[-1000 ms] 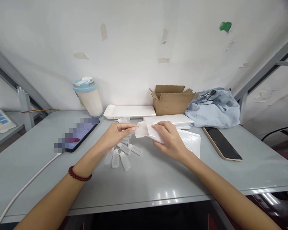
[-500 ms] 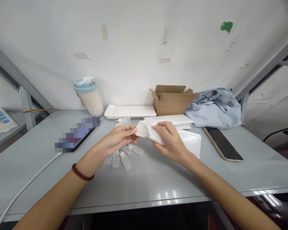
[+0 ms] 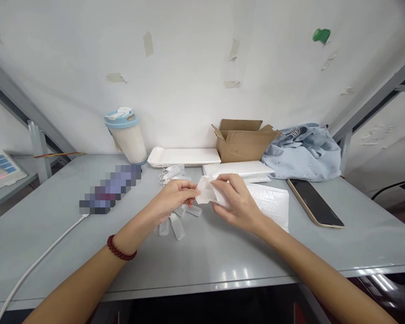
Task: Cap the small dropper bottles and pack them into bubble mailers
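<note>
My left hand (image 3: 178,196) pinches the flap end of a white bubble mailer (image 3: 272,204) between thumb and fingers. Close by on the right, my right hand (image 3: 236,200) grips the same mailer near its mouth, fingers at the opening, and its glossy body stretches out behind that hand. Whether anything is inside cannot be seen. Below and beside my left hand lie several small translucent plastic pieces (image 3: 177,226), partly covered by the hand. More of them, with thin loops (image 3: 173,172), rest just behind it.
Stacked white mailers (image 3: 185,156) lie against the wall, with more mailers (image 3: 238,168) nearer. Behind stand an open cardboard box (image 3: 245,146) and a blue-lidded cup (image 3: 128,137). Blue cloth (image 3: 303,155) and a phone (image 3: 313,202) are right; a blurred-out phone (image 3: 110,189) with a cable (image 3: 42,258) is left.
Both hands still hold the mailer. My left hand has shifted slightly right and the flap is folded back more, while the mailer's body shows a little farther right.
</note>
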`<action>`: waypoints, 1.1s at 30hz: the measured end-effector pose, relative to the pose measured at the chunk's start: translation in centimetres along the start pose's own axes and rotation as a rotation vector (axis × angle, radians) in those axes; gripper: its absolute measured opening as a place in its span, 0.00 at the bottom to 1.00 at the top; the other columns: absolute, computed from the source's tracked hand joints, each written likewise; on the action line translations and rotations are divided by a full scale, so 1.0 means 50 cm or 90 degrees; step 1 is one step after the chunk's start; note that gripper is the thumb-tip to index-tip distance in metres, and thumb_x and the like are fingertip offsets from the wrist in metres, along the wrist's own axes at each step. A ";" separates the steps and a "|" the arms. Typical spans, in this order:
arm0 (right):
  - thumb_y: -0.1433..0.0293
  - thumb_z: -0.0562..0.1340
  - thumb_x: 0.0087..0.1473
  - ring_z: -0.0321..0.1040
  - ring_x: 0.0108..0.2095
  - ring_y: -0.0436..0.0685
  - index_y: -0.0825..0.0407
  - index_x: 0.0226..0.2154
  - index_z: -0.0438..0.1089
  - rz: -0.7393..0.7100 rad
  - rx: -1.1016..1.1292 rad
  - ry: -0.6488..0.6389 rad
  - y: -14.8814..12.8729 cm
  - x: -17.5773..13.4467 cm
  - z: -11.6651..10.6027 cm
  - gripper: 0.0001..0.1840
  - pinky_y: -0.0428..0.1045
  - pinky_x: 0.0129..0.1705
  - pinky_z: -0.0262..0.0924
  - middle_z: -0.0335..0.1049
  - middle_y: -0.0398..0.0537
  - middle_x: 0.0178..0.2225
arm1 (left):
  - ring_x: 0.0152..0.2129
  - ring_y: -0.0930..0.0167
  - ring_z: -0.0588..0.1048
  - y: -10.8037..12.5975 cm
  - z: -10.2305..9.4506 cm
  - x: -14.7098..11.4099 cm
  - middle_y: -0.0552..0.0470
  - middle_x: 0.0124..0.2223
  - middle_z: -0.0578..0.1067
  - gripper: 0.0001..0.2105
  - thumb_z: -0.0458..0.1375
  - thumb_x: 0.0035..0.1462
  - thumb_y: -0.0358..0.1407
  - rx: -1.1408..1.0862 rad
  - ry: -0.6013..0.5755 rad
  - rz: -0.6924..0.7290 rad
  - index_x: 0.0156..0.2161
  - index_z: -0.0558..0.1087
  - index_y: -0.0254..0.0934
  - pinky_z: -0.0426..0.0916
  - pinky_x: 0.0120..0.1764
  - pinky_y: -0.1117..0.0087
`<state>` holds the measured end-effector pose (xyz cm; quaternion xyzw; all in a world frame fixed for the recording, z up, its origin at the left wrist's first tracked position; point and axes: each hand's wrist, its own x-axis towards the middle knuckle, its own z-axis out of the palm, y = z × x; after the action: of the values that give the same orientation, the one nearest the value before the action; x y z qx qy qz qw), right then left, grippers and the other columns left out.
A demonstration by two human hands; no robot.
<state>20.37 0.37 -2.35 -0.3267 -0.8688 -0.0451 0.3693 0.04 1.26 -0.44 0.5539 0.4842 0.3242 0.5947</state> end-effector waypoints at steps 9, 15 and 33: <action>0.58 0.63 0.43 0.56 0.50 0.69 0.54 0.58 0.43 0.103 -0.086 -0.099 0.008 0.004 -0.010 0.45 0.66 0.51 0.47 0.58 0.61 0.51 | 0.19 0.77 0.64 0.026 -0.010 -0.010 0.59 0.21 0.65 0.09 0.58 0.48 0.37 0.042 0.146 0.062 0.22 0.67 0.35 0.59 0.24 0.75; 0.66 0.62 0.42 0.56 0.47 0.67 0.55 0.57 0.46 0.113 -0.076 -0.086 0.018 0.001 -0.009 0.42 0.61 0.48 0.52 0.58 0.60 0.49 | 0.28 0.73 0.72 0.035 -0.035 -0.018 0.54 0.33 0.74 0.11 0.62 0.49 0.38 -0.051 -0.021 0.058 0.38 0.72 0.37 0.66 0.32 0.72; 0.68 0.60 0.44 0.53 0.44 0.66 0.55 0.62 0.47 0.014 -0.137 -0.105 -0.005 -0.003 -0.002 0.43 0.59 0.44 0.54 0.54 0.59 0.44 | 0.25 0.70 0.72 0.013 -0.011 -0.010 0.52 0.30 0.76 0.08 0.62 0.42 0.33 0.045 -0.015 0.060 0.33 0.74 0.36 0.64 0.27 0.73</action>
<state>20.36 0.06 -2.31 -0.3763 -0.8827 -0.1071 0.2602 -0.51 1.09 0.34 0.6006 0.4616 0.3281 0.5645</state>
